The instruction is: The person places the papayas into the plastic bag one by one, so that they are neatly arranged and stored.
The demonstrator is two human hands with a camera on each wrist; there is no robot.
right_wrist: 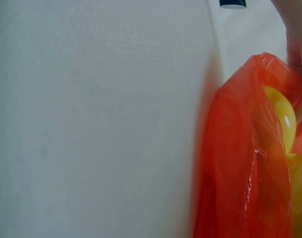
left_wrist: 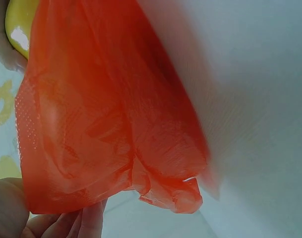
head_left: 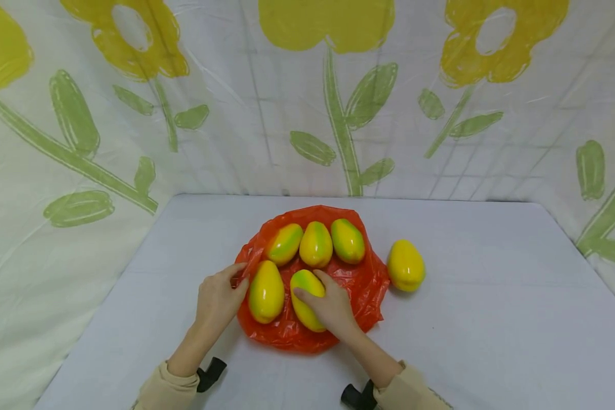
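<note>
An orange plastic bag [head_left: 361, 285] lies flat on the white table [head_left: 492, 319] with several yellow-green mangoes on it. My left hand [head_left: 217, 299] pinches the bag's left edge beside one mango [head_left: 266, 291]. My right hand [head_left: 330, 307] grips another mango [head_left: 304, 287] at the bag's front middle. Three more mangoes [head_left: 316, 245] lie in a row at the back of the bag. A sixth mango [head_left: 405, 265] rests on the table just right of the bag. The left wrist view shows the bag [left_wrist: 111, 114] held by fingers [left_wrist: 91, 223]. The right wrist view shows the bag [right_wrist: 240, 158] over a mango [right_wrist: 284, 116].
A flower-printed plastic sheet [head_left: 307, 97] walls the table at the back and both sides. Beige sleeves [head_left: 166, 390] with black wrist mounts [head_left: 211, 373] sit at the front edge.
</note>
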